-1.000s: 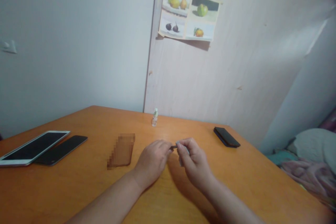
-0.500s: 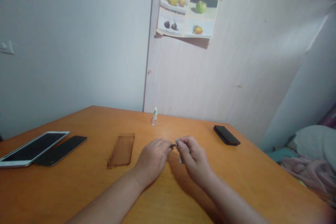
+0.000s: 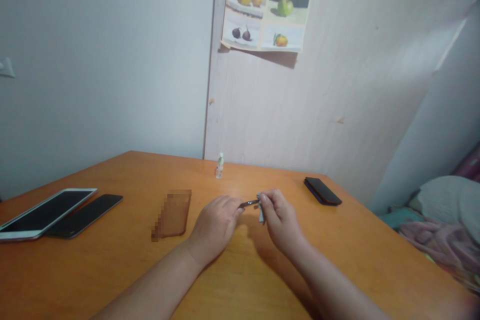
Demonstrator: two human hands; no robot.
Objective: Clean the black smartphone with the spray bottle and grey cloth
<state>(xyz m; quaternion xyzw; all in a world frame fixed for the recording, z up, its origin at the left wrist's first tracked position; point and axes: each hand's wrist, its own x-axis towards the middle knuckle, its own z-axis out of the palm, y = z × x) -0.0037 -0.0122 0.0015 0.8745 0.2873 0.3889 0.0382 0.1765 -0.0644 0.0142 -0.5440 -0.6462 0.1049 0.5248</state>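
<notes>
Fingers closed, my left hand (image 3: 216, 222) grips one end of a thin, dark, shiny rod (image 3: 249, 203); I cannot make out its exact kind. The rod points to the right, just above the table. At its other end my right hand (image 3: 280, 215) pinches a small piece of whitish cloth or tissue (image 3: 261, 215), which hangs below the fingers. Whether the cloth wraps the rod's tip is hidden by the right thumb and fingers.
On the orange wooden table (image 3: 225, 285) lie a white tablet (image 3: 48, 212), a black phone (image 3: 88, 215) and a brown translucent phone case (image 3: 176, 215) at left. A small clear bottle (image 3: 219, 167) stands at the back. A black wallet-like case (image 3: 323, 191) lies at right.
My right hand has moved to the right with the cloth, away from my left hand, and more of the dark rod shows between them. The view has shifted slightly.
</notes>
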